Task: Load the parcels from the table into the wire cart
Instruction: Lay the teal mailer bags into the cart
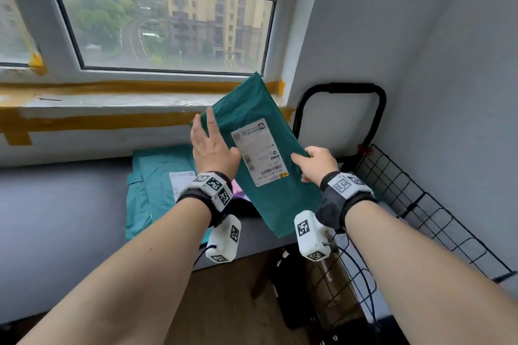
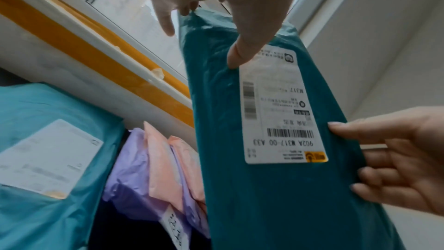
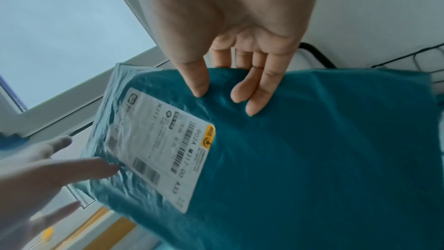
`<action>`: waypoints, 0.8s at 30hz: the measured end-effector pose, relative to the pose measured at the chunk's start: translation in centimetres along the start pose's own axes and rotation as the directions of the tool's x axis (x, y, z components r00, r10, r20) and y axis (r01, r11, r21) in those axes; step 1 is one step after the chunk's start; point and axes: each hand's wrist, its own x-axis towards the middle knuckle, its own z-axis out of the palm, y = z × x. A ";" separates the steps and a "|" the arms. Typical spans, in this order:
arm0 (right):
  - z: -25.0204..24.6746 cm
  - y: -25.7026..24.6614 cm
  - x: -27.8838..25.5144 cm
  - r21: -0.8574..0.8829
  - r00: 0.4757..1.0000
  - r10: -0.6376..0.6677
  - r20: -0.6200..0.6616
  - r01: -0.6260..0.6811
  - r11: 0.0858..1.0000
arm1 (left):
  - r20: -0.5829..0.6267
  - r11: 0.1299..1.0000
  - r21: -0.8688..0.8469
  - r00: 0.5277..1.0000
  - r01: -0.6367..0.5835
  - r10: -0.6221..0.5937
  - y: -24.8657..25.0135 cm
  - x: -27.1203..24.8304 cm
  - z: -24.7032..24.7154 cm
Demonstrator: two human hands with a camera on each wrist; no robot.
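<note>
A dark teal parcel [image 1: 269, 176] with a white shipping label is held upright, off the grey table [image 1: 56, 218], tilted toward the window. My right hand [image 1: 316, 162] grips its right edge, with the thumb [image 3: 199, 85] on the label side. My left hand [image 1: 213, 145] touches the parcel's upper left edge with straight, spread fingers, and its thumb [image 2: 235, 58] presses beside the label. The black wire cart [image 1: 420, 204] stands to the right of the table, its handle [image 1: 350, 88] against the wall. A lighter teal parcel [image 1: 157, 190] lies on the table under my left wrist.
Purple [image 2: 134, 178] and pink [image 2: 163, 159] bags lie next to the lighter teal parcel by the wall. A window sill edged with yellow tape [image 1: 112, 120] runs behind the table. The grey wall [image 1: 462, 92] closes in the cart's right side. Wooden floor [image 1: 224, 302] shows below.
</note>
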 end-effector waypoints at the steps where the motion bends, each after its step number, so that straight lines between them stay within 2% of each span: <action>1: -1.0 0.9 0.1 -0.032 1.000 -0.004 -0.015 0.003 0.999 | 0.008 0.998 0.049 0.999 -0.044 0.043 0.9 -0.4 0.7; 3: -3.1 2.9 0.1 -0.088 0.999 -0.004 -0.032 0.002 0.996 | 0.037 0.976 0.142 0.986 -0.164 0.160 2.6 -1.4 2.3; 5: -5.0 5.1 0.1 -0.104 0.999 -0.013 -0.036 0.009 0.995 | 0.091 0.934 0.202 0.955 -0.296 0.283 4.7 -2.6 4.2; 8: -8.3 8.2 0.0 -0.107 0.999 -0.015 -0.048 0.009 0.994 | 0.178 0.867 0.283 0.911 -0.410 0.373 8.5 -4.8 7.1; 13: -14.5 13.3 0.9 -0.140 0.995 -0.031 -0.091 0.018 0.990 | 0.196 0.779 0.380 0.867 -0.498 0.459 15.1 -7.9 12.1; 17: -18.3 17.5 1.7 -0.171 0.995 -0.046 -0.087 0.030 0.985 | 0.335 0.677 0.416 0.794 -0.607 0.507 18.9 -10.1 16.1; 19: -19.9 19.6 2.2 -0.181 0.996 -0.048 -0.078 0.033 0.983 | 0.378 0.678 0.388 0.779 -0.624 0.500 20.4 -11.5 18.3; 21: -21.1 21.5 2.8 -0.196 0.996 -0.056 -0.068 0.041 0.980 | 0.390 0.717 0.348 0.788 -0.604 0.476 21.5 -12.7 20.4; 24: -22.5 24.0 3.8 -0.203 0.997 -0.064 -0.043 0.054 0.978 | 0.412 0.731 0.344 0.794 -0.590 0.447 22.7 -13.9 22.9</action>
